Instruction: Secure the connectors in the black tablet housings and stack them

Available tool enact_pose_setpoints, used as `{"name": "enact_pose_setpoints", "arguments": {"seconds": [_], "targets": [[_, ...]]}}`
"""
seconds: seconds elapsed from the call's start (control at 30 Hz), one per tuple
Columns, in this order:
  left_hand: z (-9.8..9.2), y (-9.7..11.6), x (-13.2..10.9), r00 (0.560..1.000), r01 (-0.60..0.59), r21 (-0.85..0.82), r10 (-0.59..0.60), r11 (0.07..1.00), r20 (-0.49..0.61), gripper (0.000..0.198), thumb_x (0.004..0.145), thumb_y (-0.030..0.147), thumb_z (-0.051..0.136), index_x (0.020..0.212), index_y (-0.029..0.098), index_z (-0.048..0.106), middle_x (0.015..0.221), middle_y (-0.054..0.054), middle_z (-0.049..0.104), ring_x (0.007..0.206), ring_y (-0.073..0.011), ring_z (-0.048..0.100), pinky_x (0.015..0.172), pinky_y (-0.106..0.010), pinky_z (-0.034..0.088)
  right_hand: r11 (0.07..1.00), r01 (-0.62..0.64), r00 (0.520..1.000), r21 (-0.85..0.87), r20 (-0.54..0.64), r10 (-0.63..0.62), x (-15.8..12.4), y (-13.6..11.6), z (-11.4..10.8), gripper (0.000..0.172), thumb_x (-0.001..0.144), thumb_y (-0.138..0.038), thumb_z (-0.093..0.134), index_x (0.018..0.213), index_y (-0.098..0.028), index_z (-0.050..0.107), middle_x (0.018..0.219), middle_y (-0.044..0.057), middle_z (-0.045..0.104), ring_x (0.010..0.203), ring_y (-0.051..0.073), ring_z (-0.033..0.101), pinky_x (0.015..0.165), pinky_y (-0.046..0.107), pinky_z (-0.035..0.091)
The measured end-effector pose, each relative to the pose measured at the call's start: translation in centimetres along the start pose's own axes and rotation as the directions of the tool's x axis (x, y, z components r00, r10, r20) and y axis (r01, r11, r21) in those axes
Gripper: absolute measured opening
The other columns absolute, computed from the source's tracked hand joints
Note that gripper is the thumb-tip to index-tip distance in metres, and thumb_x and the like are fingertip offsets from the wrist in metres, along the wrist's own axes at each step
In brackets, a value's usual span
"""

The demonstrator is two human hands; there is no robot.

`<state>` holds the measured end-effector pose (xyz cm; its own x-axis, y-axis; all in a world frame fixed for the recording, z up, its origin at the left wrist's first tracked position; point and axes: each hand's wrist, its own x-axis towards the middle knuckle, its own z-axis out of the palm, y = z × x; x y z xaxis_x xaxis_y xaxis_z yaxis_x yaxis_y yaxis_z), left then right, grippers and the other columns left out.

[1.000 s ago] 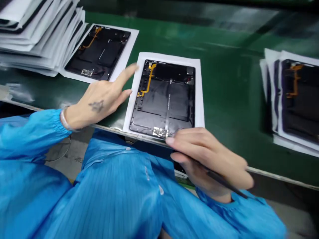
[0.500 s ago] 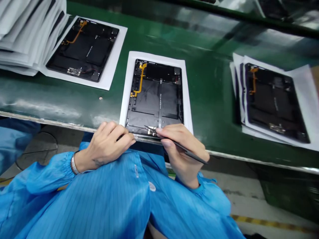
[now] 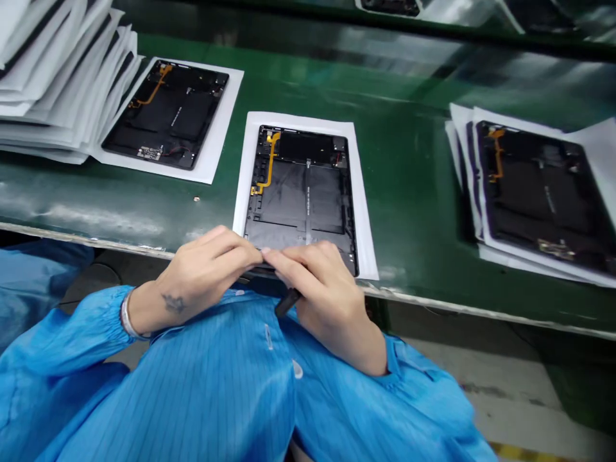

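Observation:
An opened black tablet [image 3: 302, 192] with an orange flex cable lies on a white sheet [image 3: 363, 224] at the near edge of the green belt [image 3: 409, 192]. My left hand [image 3: 206, 273] is curled, fingertips pinched at the tablet's near edge. My right hand [image 3: 322, 292] is closed around dark tweezers [image 3: 287, 303], whose back end sticks out toward me, and its fingertips meet the left hand's at the same edge. What the fingertips press on is hidden.
A second open tablet on a white sheet [image 3: 166, 115] lies at the far left, beside a stack of white sheets [image 3: 52, 77]. At the right sits another stack with an open tablet [image 3: 543, 192] on top. A small screw-like speck [image 3: 196, 199] lies on the belt.
My left hand came back from the tablet's left side and closed at its near edge. My right hand turned the tweezers, and both sets of fingertips now meet there.

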<state>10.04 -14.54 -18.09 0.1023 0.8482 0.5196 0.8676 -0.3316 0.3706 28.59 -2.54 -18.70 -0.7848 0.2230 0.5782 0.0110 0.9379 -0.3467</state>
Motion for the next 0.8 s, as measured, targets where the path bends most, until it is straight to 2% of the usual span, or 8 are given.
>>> {"name": "enact_pose_setpoints", "arguments": {"seconds": [0.13, 0.27, 0.47, 0.8], "targets": [[-0.2, 0.1, 0.4, 0.999, 0.033, -0.033, -0.034, 0.999, -0.041, 0.011, 0.097, 0.007, 0.059, 0.103, 0.015, 0.062, 0.093, -0.004, 0.071, 0.087, -0.0141, 0.064, 0.081, -0.028, 0.054, 0.999, -0.029, 0.999, -0.042, 0.039, 0.03, 1.5, -0.2, 0.7, 0.02, 0.096, -0.004, 0.051, 0.097, -0.014, 0.068, 0.088, 0.009, 0.066, 0.079, 0.02, 0.05, 0.068, 0.034, 0.039], [-0.3, 0.0, 0.3, 0.997, 0.05, -0.053, -0.053, 0.997, -0.049, 0.012, 0.096, 0.007, 0.059, 0.102, 0.016, 0.063, 0.092, -0.004, 0.071, 0.086, -0.0147, 0.066, 0.08, -0.029, 0.054, 0.999, 0.002, 1.0, -0.043, 0.01, -0.001, 2.1, 0.1, 1.5, 0.023, 0.095, -0.003, 0.049, 0.084, -0.015, 0.065, 0.083, 0.008, 0.064, 0.076, 0.02, 0.044, 0.066, 0.034, 0.037], [-0.4, -0.1, 0.1, 0.965, 0.223, -0.14, -0.239, 0.965, -0.109, 0.01, 0.095, 0.016, 0.065, 0.104, 0.018, 0.068, 0.093, -0.003, 0.073, 0.085, -0.0137, 0.068, 0.077, -0.026, 0.056, 0.998, -0.049, 0.998, 0.049, -0.037, 0.051, 2.0, 0.6, 2.2, 0.021, 0.087, 0.002, 0.052, 0.085, -0.014, 0.065, 0.084, 0.008, 0.062, 0.078, 0.02, 0.046, 0.068, 0.034, 0.039], [-0.4, -0.1, 1.0, 0.956, 0.259, -0.22, -0.281, 0.941, -0.077, 0.006, 0.094, 0.015, 0.067, 0.098, 0.018, 0.07, 0.09, -0.002, 0.073, 0.081, -0.0124, 0.067, 0.076, -0.023, 0.055, 0.999, -0.019, 0.998, 0.027, -0.057, 0.02, 2.1, 0.7, 2.3, 0.024, 0.085, 0.004, 0.05, 0.085, -0.014, 0.065, 0.084, 0.008, 0.064, 0.077, 0.02, 0.045, 0.067, 0.034, 0.037]]}}
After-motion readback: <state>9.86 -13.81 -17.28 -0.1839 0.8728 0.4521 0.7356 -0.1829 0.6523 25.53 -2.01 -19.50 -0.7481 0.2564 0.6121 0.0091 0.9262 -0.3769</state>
